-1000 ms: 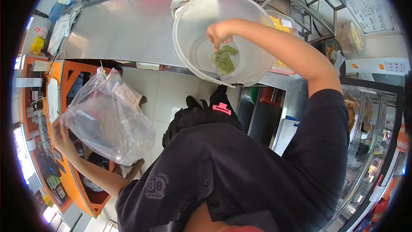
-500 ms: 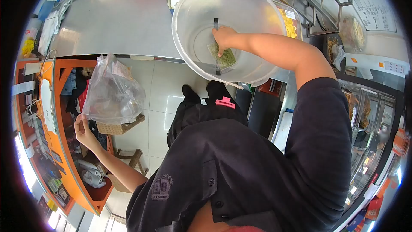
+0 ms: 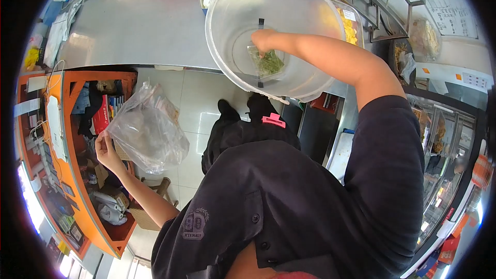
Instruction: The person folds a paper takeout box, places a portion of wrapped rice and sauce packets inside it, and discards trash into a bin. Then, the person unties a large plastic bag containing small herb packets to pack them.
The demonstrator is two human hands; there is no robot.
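My left hand (image 3: 107,150) is closed, pinching the edge of a large clear plastic bag (image 3: 150,132) that hangs out to the right over the floor. My right hand (image 3: 263,40) reaches down into a big translucent plastic tub (image 3: 219,46). Its fingers are closed on the upper part of a small clear packet of green dried leaves (image 3: 269,65). The packet lies low in the tub, over a dark strip (image 3: 261,83) at the bottom. Part of my right fingertips is hidden behind the hand.
The tub stands on a steel counter (image 3: 144,20). An orange shelf unit (image 3: 85,186) with goods is at left, near a wicker stool (image 3: 144,217). A yellow-filled container (image 3: 349,26), a metal rack (image 3: 395,0) and a glass display case (image 3: 439,160) are at right.
The plastic bag has swung down and to the right, and my left hand has shifted slightly right. My right hand has turned, its fingers now bent toward the packet, which has moved slightly.
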